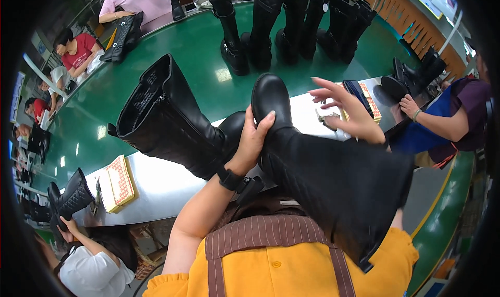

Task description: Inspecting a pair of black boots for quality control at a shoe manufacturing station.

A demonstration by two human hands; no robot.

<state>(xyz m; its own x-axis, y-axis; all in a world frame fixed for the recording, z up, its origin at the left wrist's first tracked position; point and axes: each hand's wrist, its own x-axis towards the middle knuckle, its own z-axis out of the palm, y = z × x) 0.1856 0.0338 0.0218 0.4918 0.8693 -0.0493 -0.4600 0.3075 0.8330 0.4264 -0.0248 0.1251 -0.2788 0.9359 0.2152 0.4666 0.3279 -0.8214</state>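
Note:
A tall black boot [333,182] lies slantwise across my front, its toe pointing away and its wide shaft toward my lower right. My left hand [254,143] grips it around the foot near the ankle, thumb on top. Beyond the boot's right side, my right hand [354,112] is raised with fingers apart and nothing held in them. Below those fingers, a small whitish object [328,115] lies on the metal strip; its kind is unclear. A second black boot [177,120] is just left of my left hand, its shaft opening toward the upper left.
Several black boots [263,29] stand on the green table [203,62] at the back. A yellow-edged stack of patterned cards [117,185] rests on the metal strip [159,185], left. A dark case [359,96] lies at right. Co-workers handle boots on both sides.

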